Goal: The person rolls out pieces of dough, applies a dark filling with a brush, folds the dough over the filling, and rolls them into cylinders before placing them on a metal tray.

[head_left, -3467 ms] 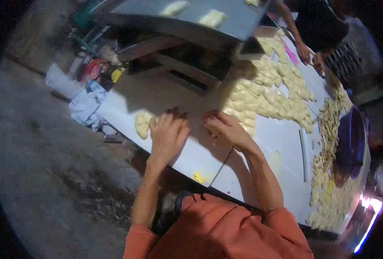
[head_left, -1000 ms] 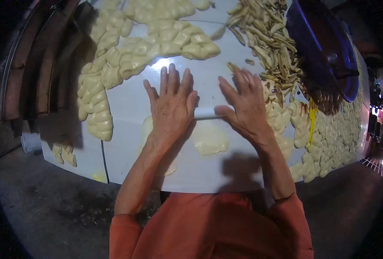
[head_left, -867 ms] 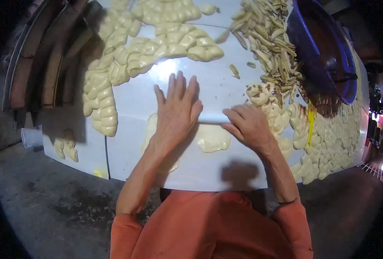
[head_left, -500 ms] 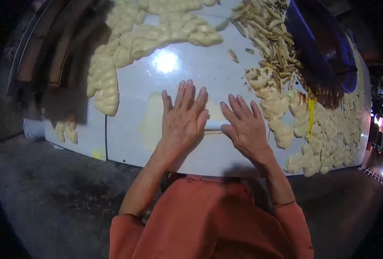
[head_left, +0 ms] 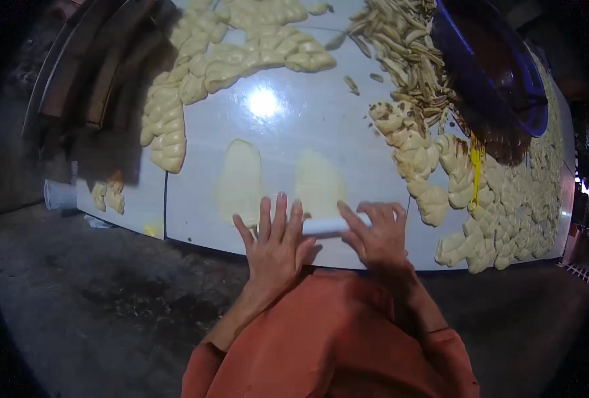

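Note:
A white rolling pin (head_left: 326,227) lies across the near part of the white table, at the lower edge of a thin, flattened piece of dough (head_left: 318,182). My left hand (head_left: 272,252) rests over the pin's left end, its fingers stretched forward and spread. On the other end is my right hand (head_left: 379,239), fingers apart and slightly bent, the palm turned down. Beside this dough, to the left, lies another flat, oval dough sheet (head_left: 242,176); its near edge reaches my left fingertips. The pin's ends are hidden under my hands.
Plump pale dough pieces (head_left: 165,123) line the left and far side. At right, brown-stained strips (head_left: 410,56) lie by a blue basin (head_left: 463,50) of dark brown contents, with a yellow utensil (head_left: 476,176) and many small dough pieces (head_left: 507,205). Dark wooden trays (head_left: 75,86) stand at far left.
Both hands and the rolling pin have moved back toward my body, uncovering the two flat dough pieces. My right fingers are more bent than before.

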Demonstrator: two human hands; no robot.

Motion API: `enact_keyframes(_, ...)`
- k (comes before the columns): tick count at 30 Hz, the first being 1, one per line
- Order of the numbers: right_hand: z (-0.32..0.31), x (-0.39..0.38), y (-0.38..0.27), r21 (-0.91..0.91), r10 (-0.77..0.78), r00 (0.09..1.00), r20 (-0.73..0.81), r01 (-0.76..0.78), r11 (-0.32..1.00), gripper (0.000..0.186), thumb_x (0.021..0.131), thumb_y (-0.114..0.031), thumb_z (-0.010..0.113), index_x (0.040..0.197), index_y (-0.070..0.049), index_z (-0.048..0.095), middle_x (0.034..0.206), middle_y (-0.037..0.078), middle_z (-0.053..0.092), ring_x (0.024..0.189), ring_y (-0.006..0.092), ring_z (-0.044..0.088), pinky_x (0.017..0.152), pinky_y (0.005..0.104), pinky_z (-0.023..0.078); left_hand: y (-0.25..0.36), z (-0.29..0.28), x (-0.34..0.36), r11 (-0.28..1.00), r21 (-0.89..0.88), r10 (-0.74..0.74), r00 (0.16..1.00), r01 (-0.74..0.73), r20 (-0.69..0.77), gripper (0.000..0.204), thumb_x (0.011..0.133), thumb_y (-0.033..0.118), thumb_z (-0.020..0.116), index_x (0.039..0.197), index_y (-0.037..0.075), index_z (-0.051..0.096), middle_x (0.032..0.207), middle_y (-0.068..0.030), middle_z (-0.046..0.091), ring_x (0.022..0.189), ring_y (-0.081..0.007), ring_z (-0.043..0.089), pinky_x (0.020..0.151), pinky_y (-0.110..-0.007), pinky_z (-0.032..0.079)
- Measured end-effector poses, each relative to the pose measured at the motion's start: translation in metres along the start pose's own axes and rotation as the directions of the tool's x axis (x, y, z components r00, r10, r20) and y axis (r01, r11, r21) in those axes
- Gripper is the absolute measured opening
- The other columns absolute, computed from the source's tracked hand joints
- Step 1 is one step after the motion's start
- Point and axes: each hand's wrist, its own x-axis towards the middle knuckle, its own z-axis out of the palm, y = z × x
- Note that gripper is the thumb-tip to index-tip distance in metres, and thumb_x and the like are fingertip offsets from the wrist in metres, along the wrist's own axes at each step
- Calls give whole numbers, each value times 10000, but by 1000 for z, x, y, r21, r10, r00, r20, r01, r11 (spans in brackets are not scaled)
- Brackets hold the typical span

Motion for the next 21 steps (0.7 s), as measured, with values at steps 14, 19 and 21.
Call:
enact_keyframes(14,32,160,51,-243,313,912,-266,-377,894,554,1013,-372,563,1521,-158,499,1627,220,347,1550,407,218,1149,785,96,-55,29,183,983,2,-180,960,185,-214,562,1041,379,498,1530,104,478,1589,-244,410,1502,-446,322,1146,-790,38)
enact_keyframes(19,-2,213,70,44,14,933,-358,2,999,591,944,-344,681,1462,-98,538,1493,244,491,1348,437,480,1128,535,361,-87,33,253,998,49,-27,923,50,-384,524,1024,381,548,1494,151,512,1573,-169,442,1488,-395,363,1133,-806,108)
enact_keyframes(21,-15,187,61,123,-131,986,-104,143,982,612,899,-338,723,1459,-154,556,1382,208,575,1173,375,597,997,488,464,-89,28,256,999,4,33,880,-35,-473,473,1001,321,606,1441,153,561,1497,-149,518,1435,-365,435,1122,-767,216)
